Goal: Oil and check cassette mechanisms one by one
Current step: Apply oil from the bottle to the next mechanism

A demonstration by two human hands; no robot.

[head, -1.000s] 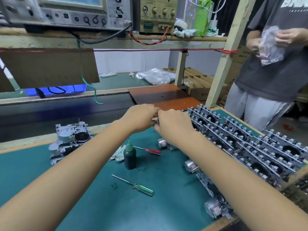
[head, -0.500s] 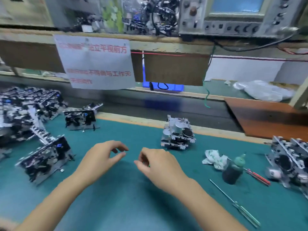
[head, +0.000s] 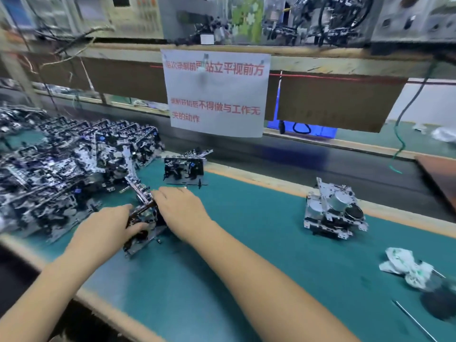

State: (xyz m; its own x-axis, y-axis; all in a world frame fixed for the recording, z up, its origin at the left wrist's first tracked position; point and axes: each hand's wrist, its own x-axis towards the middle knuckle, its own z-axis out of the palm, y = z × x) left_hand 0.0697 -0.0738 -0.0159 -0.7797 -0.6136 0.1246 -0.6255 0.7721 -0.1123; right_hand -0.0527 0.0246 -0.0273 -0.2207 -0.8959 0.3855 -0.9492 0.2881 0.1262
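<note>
While both hands meet over the left half of the table (head: 246,267), a cassette mechanism (head: 143,228) sits between them, tilted on the green mat just beside the big heap of mechanisms (head: 61,174) that fills the table's far left corner. The left hand (head: 103,230) grips it from the near left side, thumb curled over its top face; the right hand (head: 182,208) lies over its far right end with the fingers bent down onto it, though blur hides how firmly they close. A long metal strip (head: 135,183) rises from the held piece toward the heap. One more mechanism (head: 183,169) stands apart near the table's far edge, just behind the right hand. Another, showing a round silver motor (head: 334,211), rests well apart toward the right, close to the far edge. Near the right edge lie a crumpled white rag (head: 409,267) and a thin metal shaft (head: 414,319). A paper sign (head: 217,95) with red print hangs from the shelf above.
</note>
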